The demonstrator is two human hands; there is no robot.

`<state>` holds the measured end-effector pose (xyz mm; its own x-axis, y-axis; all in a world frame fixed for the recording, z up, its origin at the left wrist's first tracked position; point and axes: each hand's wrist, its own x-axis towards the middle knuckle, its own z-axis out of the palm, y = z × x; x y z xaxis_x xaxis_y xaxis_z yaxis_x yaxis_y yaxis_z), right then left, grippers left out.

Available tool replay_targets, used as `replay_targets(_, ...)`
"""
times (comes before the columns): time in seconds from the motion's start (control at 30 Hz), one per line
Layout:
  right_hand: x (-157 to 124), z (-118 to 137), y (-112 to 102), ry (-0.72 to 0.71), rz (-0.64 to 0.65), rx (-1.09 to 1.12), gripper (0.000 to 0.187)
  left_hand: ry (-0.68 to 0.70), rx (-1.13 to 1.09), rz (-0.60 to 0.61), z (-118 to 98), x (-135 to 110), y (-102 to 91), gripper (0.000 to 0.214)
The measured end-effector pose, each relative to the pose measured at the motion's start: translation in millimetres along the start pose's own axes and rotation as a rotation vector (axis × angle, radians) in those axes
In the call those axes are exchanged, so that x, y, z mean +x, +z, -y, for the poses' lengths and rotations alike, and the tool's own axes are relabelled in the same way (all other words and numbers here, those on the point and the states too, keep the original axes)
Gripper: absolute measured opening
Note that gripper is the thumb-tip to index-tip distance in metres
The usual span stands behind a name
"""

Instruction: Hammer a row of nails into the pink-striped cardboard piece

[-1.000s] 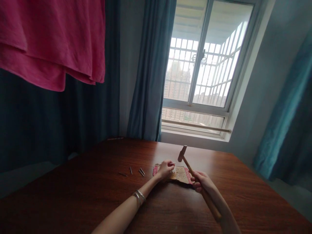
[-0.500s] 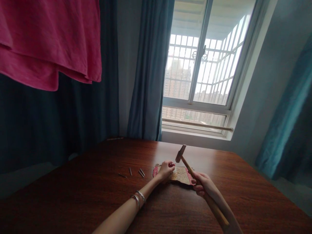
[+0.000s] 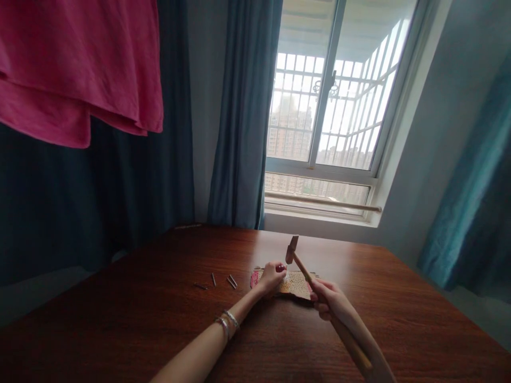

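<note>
A small flat piece with pink edges and a dotted tan middle (image 3: 296,283) lies on the brown wooden table (image 3: 159,319). My left hand (image 3: 271,277) rests on its left part, fingers pinched together on something too small to make out. My right hand (image 3: 329,301) is wrapped round the wooden handle of a hammer (image 3: 303,271). The hammer's head (image 3: 291,249) hangs just above and right of my left fingertips. Bracelets sit on my left wrist (image 3: 226,323).
Several loose nails (image 3: 217,281) lie on the table left of the piece. Beyond the table's far edge are a window (image 3: 323,117), blue curtains (image 3: 243,117) and a hanging pink cloth (image 3: 80,69) at the upper left.
The hammer head has come down and to the left, closer to my left fingertips. My right hand has shifted slightly left. My left hand has stayed on the piece.
</note>
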<state>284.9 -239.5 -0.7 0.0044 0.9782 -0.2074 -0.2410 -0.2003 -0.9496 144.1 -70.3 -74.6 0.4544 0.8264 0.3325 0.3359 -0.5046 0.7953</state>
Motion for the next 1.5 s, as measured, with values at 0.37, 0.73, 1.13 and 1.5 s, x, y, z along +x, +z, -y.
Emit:
replay_targets(0.37, 4.2, -2.8, -3.7, 0.004, -0.006, 0.019, 0.045, 0.010, -0.009, 0.001, 2.6, -0.1, 0.7, 0.010)
replay_targets(0.73, 4.2, -2.3, -2.3, -0.012, -0.017, 0.020, 0.048, 0.013, -0.034, 0.015, -0.3, -1.2, -1.0, 0.011)
replay_targets(1.13, 4.0, -5.0, -1.4, -0.011, -0.036, -0.020, 0.046, 0.006, -0.005, 0.010, -2.7, -2.1, -1.3, 0.012)
replay_targets(1.5, 3.1, -2.5, -0.4, -0.009, -0.022, 0.025, 0.046, 0.028, -0.016, 0.011, 1.2, -0.6, 0.0, 0.011)
